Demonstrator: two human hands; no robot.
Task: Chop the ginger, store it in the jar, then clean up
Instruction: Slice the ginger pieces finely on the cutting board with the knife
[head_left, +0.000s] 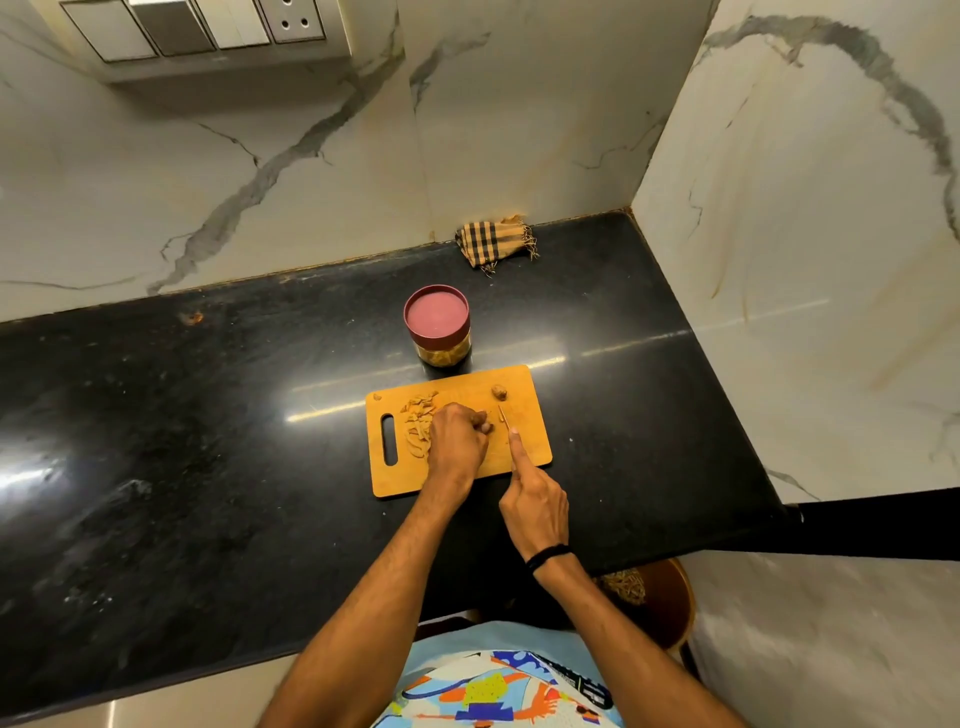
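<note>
Both forearms reach forward over the black countertop (208, 415) to the wooden cutting board (400, 480). The left hand (457, 441) is knuckles-up, its fingers curled down on a ginger piece (486, 422) that is mostly hidden beneath them. The right hand (535, 499) grips a knife (503, 415), with the index finger stretched along its spine and the blade just right of the left fingertips. Chopped ginger (418, 423) lies heaped just left of the left hand. 1 whole ginger lump (500, 392) sits near the board's far edge. The red-lidded jar (439, 325) stands closed just beyond the board, and a checked cloth (496, 241) lies by the wall.
</note>
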